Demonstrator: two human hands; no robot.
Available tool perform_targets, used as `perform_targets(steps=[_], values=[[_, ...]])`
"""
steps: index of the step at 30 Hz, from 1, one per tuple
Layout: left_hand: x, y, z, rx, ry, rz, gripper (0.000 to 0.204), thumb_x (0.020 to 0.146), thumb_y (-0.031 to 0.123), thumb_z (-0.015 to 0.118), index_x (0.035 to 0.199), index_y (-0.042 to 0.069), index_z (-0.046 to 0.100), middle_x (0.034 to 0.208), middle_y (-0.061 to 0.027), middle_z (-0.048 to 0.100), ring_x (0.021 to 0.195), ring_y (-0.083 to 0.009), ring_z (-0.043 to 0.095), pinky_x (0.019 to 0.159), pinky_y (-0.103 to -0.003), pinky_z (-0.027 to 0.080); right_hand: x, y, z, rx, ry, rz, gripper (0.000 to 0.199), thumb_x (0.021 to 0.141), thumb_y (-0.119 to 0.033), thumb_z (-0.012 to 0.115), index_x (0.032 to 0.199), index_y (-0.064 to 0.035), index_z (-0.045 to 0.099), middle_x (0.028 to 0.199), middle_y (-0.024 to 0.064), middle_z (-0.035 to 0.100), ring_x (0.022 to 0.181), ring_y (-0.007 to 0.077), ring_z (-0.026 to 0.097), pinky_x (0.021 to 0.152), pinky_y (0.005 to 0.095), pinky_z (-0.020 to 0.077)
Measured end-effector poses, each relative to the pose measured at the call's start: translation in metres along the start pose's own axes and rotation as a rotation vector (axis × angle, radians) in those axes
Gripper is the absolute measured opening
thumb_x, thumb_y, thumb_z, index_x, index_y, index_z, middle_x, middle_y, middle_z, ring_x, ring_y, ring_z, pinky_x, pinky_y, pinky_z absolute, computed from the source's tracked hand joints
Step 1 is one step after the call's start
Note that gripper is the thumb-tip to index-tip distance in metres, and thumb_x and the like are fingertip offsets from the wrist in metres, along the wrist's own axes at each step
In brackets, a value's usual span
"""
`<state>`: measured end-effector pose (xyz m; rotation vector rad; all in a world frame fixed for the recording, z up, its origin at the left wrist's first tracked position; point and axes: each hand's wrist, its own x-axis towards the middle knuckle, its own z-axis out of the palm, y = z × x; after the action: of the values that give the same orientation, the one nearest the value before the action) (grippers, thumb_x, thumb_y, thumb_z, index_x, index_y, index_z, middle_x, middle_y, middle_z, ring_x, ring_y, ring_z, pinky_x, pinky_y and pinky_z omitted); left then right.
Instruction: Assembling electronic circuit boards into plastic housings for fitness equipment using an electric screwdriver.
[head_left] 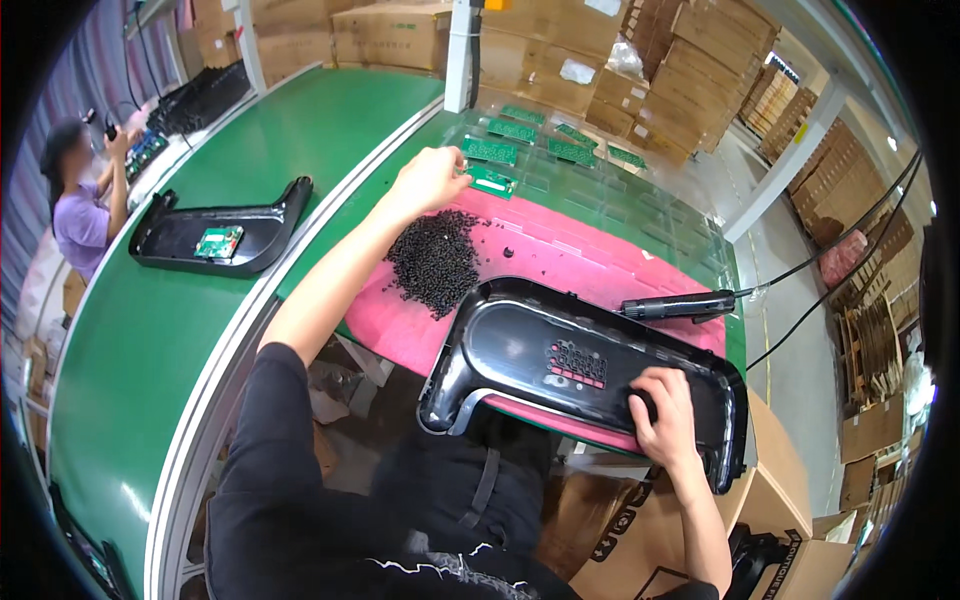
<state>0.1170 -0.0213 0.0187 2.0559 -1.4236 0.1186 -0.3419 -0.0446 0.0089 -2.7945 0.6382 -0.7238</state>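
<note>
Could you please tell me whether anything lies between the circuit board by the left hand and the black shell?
Yes: from the circuit board toward the black shell come clear plastic and a few loose black bits on the pink mat, then the shell's raised rim.

The black shell (505,345) looks like smooth, glossy plastic with bright streaks of shine, while the pink sheet (390,340) is matt and the heaped black screws (435,262) make a rough, grainy surface. The circuit board (492,183) has a slight sheen, the green belt (130,390) is smooth, and the boxes (385,40) are dull brown cardboard.
</note>
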Motion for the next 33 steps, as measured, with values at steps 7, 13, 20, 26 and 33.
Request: perform_targets(steps=[7, 13, 20, 26, 33], values=[[0.051, -0.018, 0.048, 0.264, -0.062, -0.181, 0.040, 0.078, 0.028, 0.073, 0.104, 0.000, 0.061, 0.097, -0.0244, 0.066, 0.095, -0.0372, 0.065, 0.082, -0.044, 0.052, 0.015, 0.005, 0.013, 0.086, -0.010, 0.053, 0.020, 0.076, -0.010, 0.067, 0.095, -0.0031, 0.060, 0.099, 0.0118, 0.057, 0.094, 0.0298, 0.054, 0.083, 0.0376, 0.0429], [0.068, -0.044, 0.051, 0.137, -0.129, -0.290, 0.037, 0.078, 0.022, 0.071, 0.106, -0.001, 0.063, 0.103, -0.0247, 0.066, 0.096, -0.0392, 0.064, 0.086, -0.044, 0.052, 0.015, 0.003, 0.013, 0.070, -0.020, 0.003, 0.020, 0.075, -0.007, 0.067, 0.093, -0.0023, 0.060, 0.094, 0.0107, 0.058, 0.091, 0.0289, 0.055, 0.079, 0.0372, 0.0444], [0.061, -0.028, 0.021, -0.688, -0.149, -0.359, 0.027, 0.079, 0.006, 0.065, 0.101, -0.010, 0.064, 0.085, -0.0160, 0.070, 0.067, -0.0164, 0.068, 0.059, -0.028, 0.057, 0.010, 0.003, 0.010, 0.073, -0.039, 0.051, 0.021, 0.073, -0.006, 0.066, 0.093, -0.0025, 0.059, 0.094, 0.0128, 0.057, 0.091, 0.0322, 0.055, 0.081, 0.0398, 0.0457], [0.033, -0.013, -0.018, -0.937, -0.066, -0.346, 0.033, 0.088, 0.007, 0.063, 0.114, -0.011, 0.056, 0.099, -0.0160, 0.066, 0.079, -0.0186, 0.067, 0.074, -0.029, 0.058, 0.021, -0.003, 0.004, 0.175, 0.025, 0.170, 0.030, 0.074, 0.000, 0.067, 0.102, -0.0016, 0.055, 0.096, 0.0140, 0.057, 0.090, 0.0315, 0.055, 0.083, 0.0376, 0.0459], [-0.024, 0.077, -0.021, -1.122, -0.170, -0.224, 0.030, 0.087, 0.006, 0.064, 0.113, -0.008, 0.056, 0.098, -0.0139, 0.065, 0.080, -0.0189, 0.067, 0.076, -0.029, 0.058, 0.107, -0.040, -0.001, 0.324, 0.306, 0.195, 0.073, 0.077, -0.009, 0.075, 0.137, 0.0001, 0.035, 0.093, 0.0086, 0.063, 0.079, 0.0173, 0.058, 0.073, 0.0283, 0.0461]])
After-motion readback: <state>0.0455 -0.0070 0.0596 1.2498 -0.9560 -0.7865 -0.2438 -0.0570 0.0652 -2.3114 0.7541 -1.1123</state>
